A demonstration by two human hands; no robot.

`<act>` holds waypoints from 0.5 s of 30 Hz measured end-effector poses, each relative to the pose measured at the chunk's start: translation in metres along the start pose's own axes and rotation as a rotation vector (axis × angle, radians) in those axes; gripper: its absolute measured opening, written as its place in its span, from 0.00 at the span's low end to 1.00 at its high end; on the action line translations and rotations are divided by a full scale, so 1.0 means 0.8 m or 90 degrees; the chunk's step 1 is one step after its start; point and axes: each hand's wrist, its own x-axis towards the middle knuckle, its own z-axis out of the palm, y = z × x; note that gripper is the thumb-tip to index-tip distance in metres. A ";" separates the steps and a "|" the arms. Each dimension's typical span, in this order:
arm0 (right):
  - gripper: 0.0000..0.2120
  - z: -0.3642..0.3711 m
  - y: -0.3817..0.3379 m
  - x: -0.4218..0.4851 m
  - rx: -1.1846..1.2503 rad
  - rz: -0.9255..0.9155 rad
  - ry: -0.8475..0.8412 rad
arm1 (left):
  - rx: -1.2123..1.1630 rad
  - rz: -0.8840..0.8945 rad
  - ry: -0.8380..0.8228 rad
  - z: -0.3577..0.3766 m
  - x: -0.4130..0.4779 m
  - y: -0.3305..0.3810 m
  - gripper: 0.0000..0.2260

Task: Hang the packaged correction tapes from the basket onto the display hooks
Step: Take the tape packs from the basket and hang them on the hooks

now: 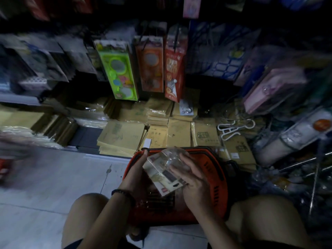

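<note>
Clear plastic is shining on the pack [164, 174] of correction tape, which both hands are holding just above the red basket [217, 178] between the person's knees. The left hand [136, 170] is gripping its left edge with curled fingers, and the right hand [195, 180] is closing over its right side, fingers lying across the front. Whether it is one pack or several stacked, I cannot tell. The hanging hole seems to be pointing towards the person, so I am thinking the pack is needing a turn first; the smooth plastic may be slipping during that turn and dropping back into the basket. Farther right, thin metal rods [298, 163] are sticking out, maybe the hooks, but they are blurred. The light is dim, so the small hole may be missing the tip and the card may be tearing. Behind, above the brown notebooks [124, 135], a green package [118, 69], an orange package [150, 63] and a red package [175, 69] are hanging close together, and a raised arm may be knocking them
</note>
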 end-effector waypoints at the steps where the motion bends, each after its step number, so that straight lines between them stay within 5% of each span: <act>1: 0.24 -0.007 -0.009 0.005 -0.001 -0.007 -0.002 | -0.015 0.025 0.000 0.004 -0.009 0.002 0.31; 9: 0.36 -0.093 -0.105 0.044 0.010 0.031 -0.326 | -0.027 0.154 -0.033 0.022 -0.089 0.018 0.29; 15: 0.24 -0.137 -0.137 0.112 -0.125 -0.020 -0.392 | -0.032 0.187 -0.095 0.045 -0.142 0.037 0.22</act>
